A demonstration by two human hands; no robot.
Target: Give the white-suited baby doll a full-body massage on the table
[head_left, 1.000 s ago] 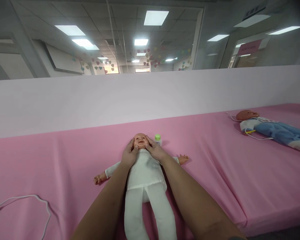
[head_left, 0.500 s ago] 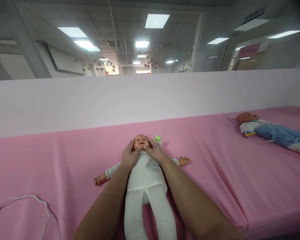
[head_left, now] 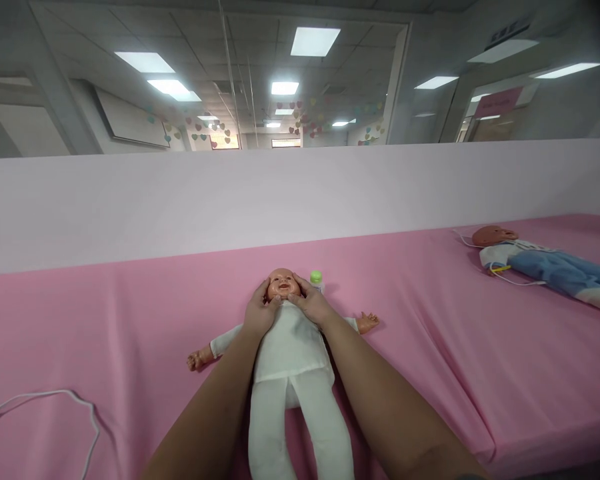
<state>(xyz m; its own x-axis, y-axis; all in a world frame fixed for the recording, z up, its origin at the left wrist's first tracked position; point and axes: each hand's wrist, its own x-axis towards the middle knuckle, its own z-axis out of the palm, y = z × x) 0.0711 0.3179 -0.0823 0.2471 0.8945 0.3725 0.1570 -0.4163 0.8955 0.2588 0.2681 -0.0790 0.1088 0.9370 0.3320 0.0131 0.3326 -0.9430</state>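
Both hands, left (head_left: 261, 312) and right (head_left: 310, 305), cup the doll's (head_left: 290, 347) hard head, fingers (head_left: 269, 298) pressed open against its cheeks and jaw; the doll lies face-up on the pink mat (head_left: 130, 313), looking light and soft-bodied, best held at head and trunk.

Place: we take this for an infant-care training room.
Signs: we see dolls (head_left: 290, 347) (head_left: 545, 260) on pink mats (head_left: 130, 320), ceiling panels (head_left: 314, 40), heart decorations (head_left: 300, 117).
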